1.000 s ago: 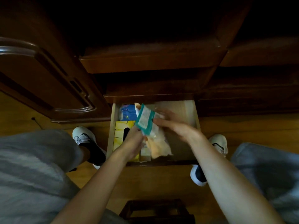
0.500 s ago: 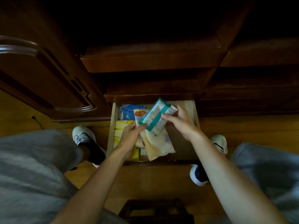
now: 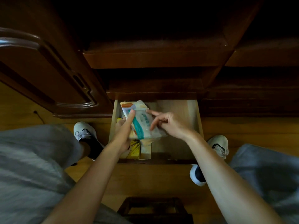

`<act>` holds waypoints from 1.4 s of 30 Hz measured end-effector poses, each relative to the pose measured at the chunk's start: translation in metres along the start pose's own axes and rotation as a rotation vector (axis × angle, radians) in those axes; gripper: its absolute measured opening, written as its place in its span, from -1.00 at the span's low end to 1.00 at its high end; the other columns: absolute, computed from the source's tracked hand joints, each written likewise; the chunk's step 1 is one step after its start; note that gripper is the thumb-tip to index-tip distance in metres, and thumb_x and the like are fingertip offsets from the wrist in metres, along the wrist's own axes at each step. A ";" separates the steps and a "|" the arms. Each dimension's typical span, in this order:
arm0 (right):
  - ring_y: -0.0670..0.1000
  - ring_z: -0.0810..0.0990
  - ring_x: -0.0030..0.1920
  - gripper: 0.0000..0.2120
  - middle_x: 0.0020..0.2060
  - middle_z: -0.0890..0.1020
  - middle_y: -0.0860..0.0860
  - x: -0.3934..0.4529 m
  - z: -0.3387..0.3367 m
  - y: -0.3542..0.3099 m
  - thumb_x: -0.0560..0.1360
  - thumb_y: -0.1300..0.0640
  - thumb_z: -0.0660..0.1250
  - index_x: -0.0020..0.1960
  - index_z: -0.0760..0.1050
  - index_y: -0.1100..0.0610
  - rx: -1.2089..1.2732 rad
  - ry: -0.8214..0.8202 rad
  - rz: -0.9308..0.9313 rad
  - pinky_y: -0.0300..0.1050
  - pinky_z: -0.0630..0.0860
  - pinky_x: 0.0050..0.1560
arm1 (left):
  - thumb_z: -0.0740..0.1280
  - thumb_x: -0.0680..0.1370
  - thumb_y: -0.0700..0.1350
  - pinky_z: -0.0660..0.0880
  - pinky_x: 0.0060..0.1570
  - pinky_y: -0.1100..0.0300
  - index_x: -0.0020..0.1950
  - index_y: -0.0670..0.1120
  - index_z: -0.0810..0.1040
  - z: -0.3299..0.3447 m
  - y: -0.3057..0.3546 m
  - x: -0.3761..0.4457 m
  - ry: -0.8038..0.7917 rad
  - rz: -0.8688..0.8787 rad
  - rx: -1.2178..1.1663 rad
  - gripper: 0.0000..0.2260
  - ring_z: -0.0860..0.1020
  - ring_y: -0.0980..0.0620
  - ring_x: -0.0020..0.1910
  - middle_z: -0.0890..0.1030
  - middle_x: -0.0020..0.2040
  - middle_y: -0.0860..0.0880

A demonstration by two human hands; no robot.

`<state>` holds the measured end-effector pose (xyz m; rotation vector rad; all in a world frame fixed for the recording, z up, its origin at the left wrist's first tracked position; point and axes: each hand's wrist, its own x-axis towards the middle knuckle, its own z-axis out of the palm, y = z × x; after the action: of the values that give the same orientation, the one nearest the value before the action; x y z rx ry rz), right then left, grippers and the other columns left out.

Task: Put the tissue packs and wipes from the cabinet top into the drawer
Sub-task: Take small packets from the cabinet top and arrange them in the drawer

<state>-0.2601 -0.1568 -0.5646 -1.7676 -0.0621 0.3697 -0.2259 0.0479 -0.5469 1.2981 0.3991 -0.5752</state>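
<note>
Nearest me, one dark stool (image 3: 155,209). Beyond it, the open drawer (image 3: 193,117): my left hand (image 3: 123,131) and right hand (image 3: 171,125) both grip two packs above it, wipes (image 3: 143,125) in front, tissue pack (image 3: 132,106) behind. One yellow box (image 3: 135,149) lies inside.

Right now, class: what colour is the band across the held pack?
Teal, on the pack; head view.

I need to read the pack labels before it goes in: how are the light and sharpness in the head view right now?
Head view: dim overall, the cabinet nearly black; the drawer interior is brightest. The teal-striped pack shows, its print too soft to read. Trouser legs at the edges smear; wide-angle bending curves the cabinet lines.
</note>
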 end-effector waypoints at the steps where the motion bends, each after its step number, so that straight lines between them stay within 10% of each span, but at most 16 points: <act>1: -0.32 0.34 0.41 -0.65 0.42 0.43 -0.36 0.000 0.001 0.000 0.60 0.28 0.22 -0.02 0.69 -0.09 0.054 0.042 0.009 -0.17 0.54 0.27 | 0.41 0.55 0.03 0.60 0.12 -0.15 0.25 -0.08 0.55 -0.002 -0.001 -0.001 -0.005 0.018 0.032 -0.67 0.70 -0.10 0.07 0.72 0.10 -0.09; 7: -0.18 0.33 0.35 -0.21 0.53 0.31 -0.06 -0.002 -0.005 0.002 0.47 -0.04 0.51 0.57 0.18 -0.22 0.092 0.105 0.222 -0.12 0.35 0.29 | 0.45 0.54 0.01 0.63 -0.29 0.23 0.08 -0.04 0.59 0.001 -0.007 -0.004 -0.099 0.148 0.383 -0.80 0.73 0.05 -0.12 0.75 -0.09 0.05; 11: -0.05 0.53 0.27 -0.04 0.47 0.40 -0.01 -0.006 -0.014 0.014 0.45 0.20 0.53 0.61 0.03 -0.24 0.141 0.188 0.263 -0.03 0.61 0.11 | 0.41 0.56 0.03 0.56 -0.41 0.29 0.02 0.02 0.57 -0.002 -0.019 0.000 0.090 0.133 0.416 -0.87 0.71 0.07 -0.22 0.71 -0.14 -0.01; 17: 0.25 0.59 0.24 0.07 0.47 0.39 0.23 -0.022 -0.036 0.064 0.53 0.23 0.43 0.59 -0.35 -0.20 -0.500 0.349 0.449 0.24 0.53 0.14 | 0.39 0.58 -0.10 0.54 -0.47 0.21 0.08 -0.04 0.59 -0.004 -0.020 0.008 0.253 -0.075 0.272 -0.91 0.68 0.06 -0.36 0.68 -0.10 -0.12; 22: 0.27 0.34 0.47 -0.26 0.54 0.24 0.24 -0.033 -0.021 0.112 0.56 0.16 0.39 0.60 0.07 0.03 -0.971 0.156 0.621 0.13 0.45 0.31 | 0.36 0.57 -0.21 0.56 -0.44 0.21 0.13 -0.06 0.61 -0.002 -0.024 0.004 0.107 -0.034 0.310 -0.83 0.69 0.00 -0.29 0.67 -0.01 -0.14; 26: 0.21 -0.13 0.62 -0.54 0.63 -0.06 0.19 -0.027 -0.010 0.121 0.65 0.10 0.22 0.53 0.30 0.12 -1.214 0.252 0.494 0.15 -0.01 0.58 | 0.15 0.53 -0.35 0.55 -0.22 0.10 0.16 -0.10 0.57 -0.002 -0.021 0.008 0.089 -0.085 0.161 -0.67 0.56 -0.12 -0.07 0.57 0.07 -0.22; 29: 0.22 -0.08 0.61 -0.51 0.61 0.03 0.19 -0.024 -0.011 0.116 0.64 0.08 0.23 0.53 0.32 0.18 -1.377 0.039 0.634 0.17 -0.06 0.60 | 0.05 0.44 -0.42 0.51 -0.11 0.06 0.23 -0.06 0.57 -0.004 -0.024 0.008 0.041 -0.127 0.067 -0.48 0.50 -0.16 0.10 0.53 0.12 -0.20; 33: 0.18 0.19 0.54 -0.45 0.54 0.26 0.12 -0.015 -0.006 0.084 0.58 -0.04 0.33 0.52 0.32 0.05 -1.002 0.138 0.449 0.21 0.24 0.49 | 0.17 0.49 -0.48 0.62 -0.06 0.17 0.46 0.08 0.44 -0.006 -0.028 0.012 0.023 -0.088 0.138 -0.35 0.53 -0.05 0.20 0.48 0.31 -0.09; 37: -0.17 0.63 0.12 -0.47 0.32 0.54 0.01 0.012 0.021 0.032 0.60 -0.15 0.31 0.52 0.32 -0.05 -0.037 0.030 0.324 -0.28 0.59 -0.04 | 0.43 0.52 -0.31 0.58 0.17 0.03 0.59 0.14 0.18 -0.008 -0.034 0.016 0.033 -0.033 0.218 -0.24 0.62 0.04 0.14 0.62 0.15 0.04; 42: 0.08 0.70 0.05 -0.59 0.18 0.63 0.09 0.029 0.036 0.034 0.59 0.13 0.39 0.42 0.44 0.03 0.177 0.134 0.309 0.11 0.69 -0.02 | 0.54 0.46 -0.06 0.64 -0.10 0.18 0.26 -0.11 0.56 -0.015 -0.039 0.016 0.232 0.163 0.509 -0.59 0.67 0.09 -0.09 0.68 -0.09 0.03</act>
<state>-0.2485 -0.1238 -0.6095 -1.6231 0.3336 0.4629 -0.2362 0.0532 -0.5896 1.8789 0.3430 -0.3993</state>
